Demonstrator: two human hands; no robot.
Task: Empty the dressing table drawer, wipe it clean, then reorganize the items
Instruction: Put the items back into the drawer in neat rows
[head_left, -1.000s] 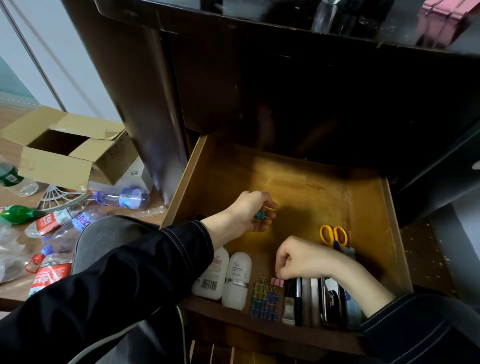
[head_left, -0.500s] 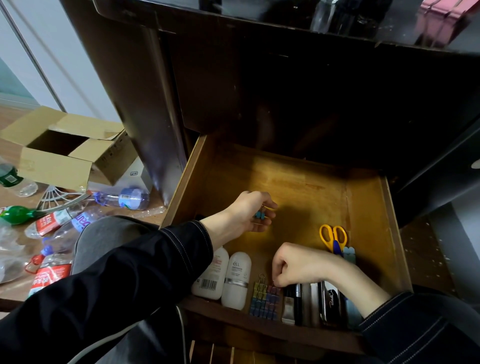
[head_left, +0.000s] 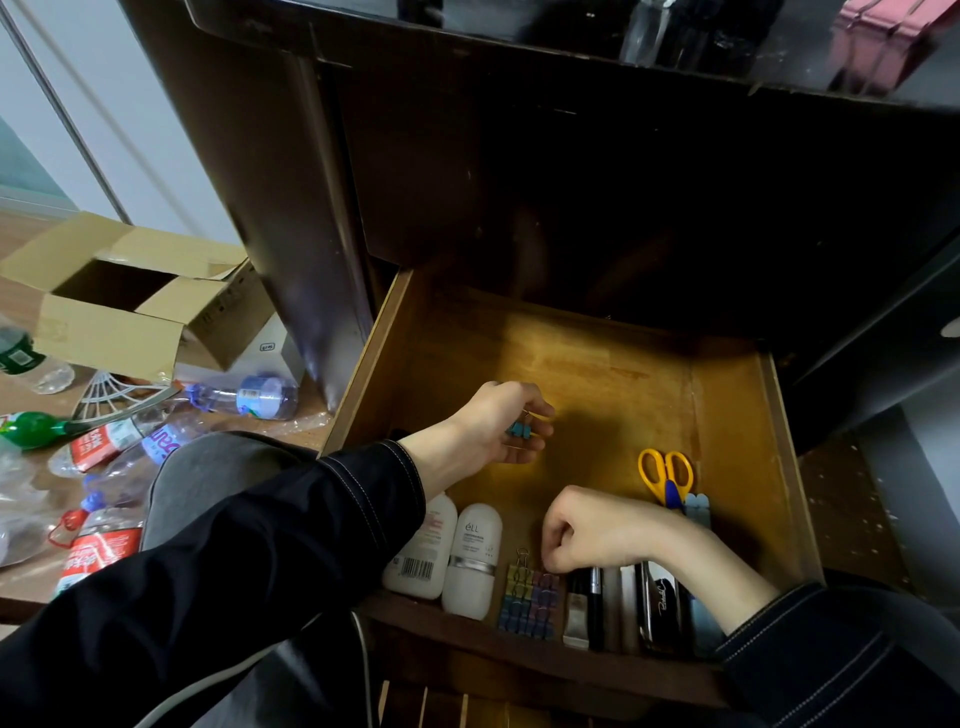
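Note:
The wooden drawer of the dark dressing table stands pulled out. Hovering over its left half, my left hand pinches small blue binder clips. My right hand is curled, knuckles up, with its fingertips on the top of a row of coloured binder clips at the drawer front; the clip under the fingers is mostly hidden. Left of the row lie two white bottles. To the right lie pens and a black case. Yellow-handled scissors lie behind my right wrist.
The back half of the drawer floor is bare wood. On the floor to the left are an open cardboard box, several plastic bottles and a green bottle. My grey-trousered knee is beside the drawer's left wall.
My right hand has slid a little down and left onto the clip row, covering the pink clip seen earlier. My left hand has stayed in place with the blue clips.

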